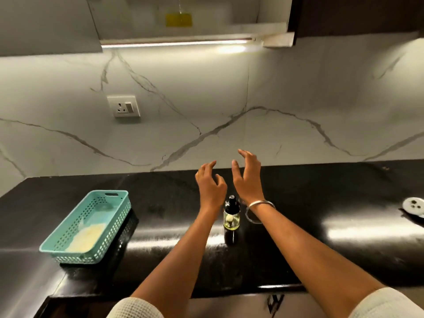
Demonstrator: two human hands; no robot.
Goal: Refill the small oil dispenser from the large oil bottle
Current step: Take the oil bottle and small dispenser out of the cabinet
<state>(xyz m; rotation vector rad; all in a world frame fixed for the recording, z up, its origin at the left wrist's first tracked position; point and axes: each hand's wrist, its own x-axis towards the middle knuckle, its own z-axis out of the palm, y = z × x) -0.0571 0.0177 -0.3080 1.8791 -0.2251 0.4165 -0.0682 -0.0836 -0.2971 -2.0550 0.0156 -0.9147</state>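
Note:
The small oil dispenser (232, 215) stands upright on the black counter (321, 203), a clear glass bottle with a black spray top and a little yellow oil at the bottom. My left hand (210, 183) and my right hand (247, 177) are raised above and just beyond it, one on each side. Both have loosely spread fingers and hold nothing. A metal bangle (260, 208) circles my right wrist. No large oil bottle is in view.
A teal perforated basket (89, 226) with a pale cloth inside sits at the left of the counter. A round white object (414, 206) lies at the far right edge. Behind is a marble wall with a socket (124, 106); a cabinet hangs overhead.

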